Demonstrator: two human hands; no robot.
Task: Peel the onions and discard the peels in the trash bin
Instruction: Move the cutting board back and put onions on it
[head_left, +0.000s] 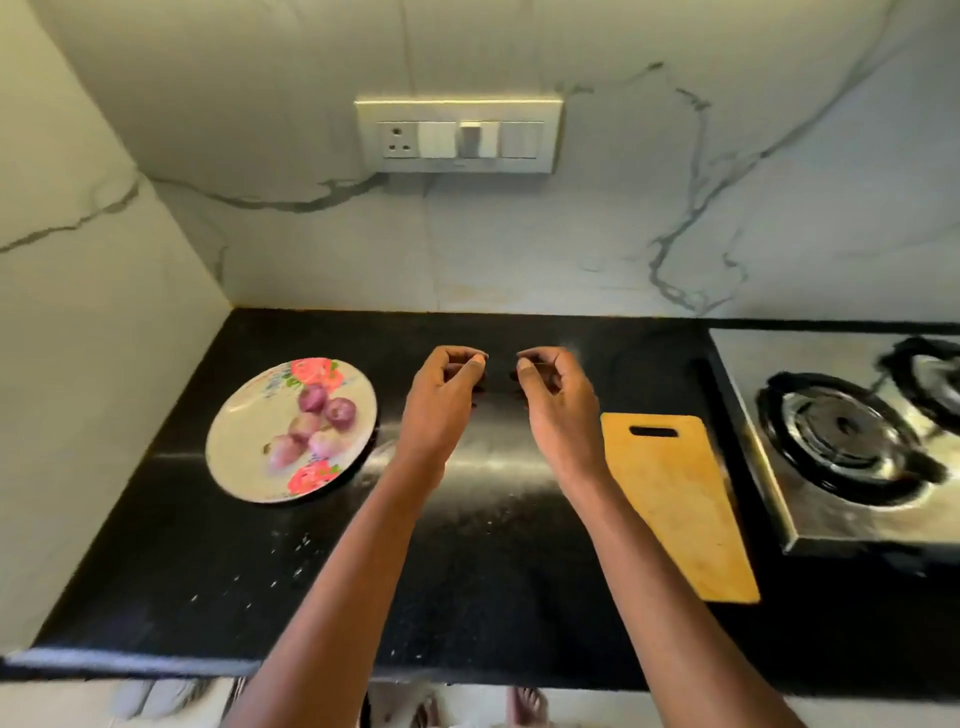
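Several small purple onions (317, 423) lie on a white plate with red flowers (244, 447) at the left of the black counter (493, 571). My left hand (447, 395) hovers over the counter just right of the plate, fingers curled and thumb against the fingertips, with nothing visible in it. Close beside it, my right hand (556, 395) is held the same way, also holding nothing that I can see. The two hands are a small gap apart. No trash bin is in view.
A wooden cutting board (670, 509) lies right of my right forearm. A steel gas stove (841, 441) stands at the far right. A switch panel (457, 135) is on the marble wall behind. A side wall borders the counter on the left.
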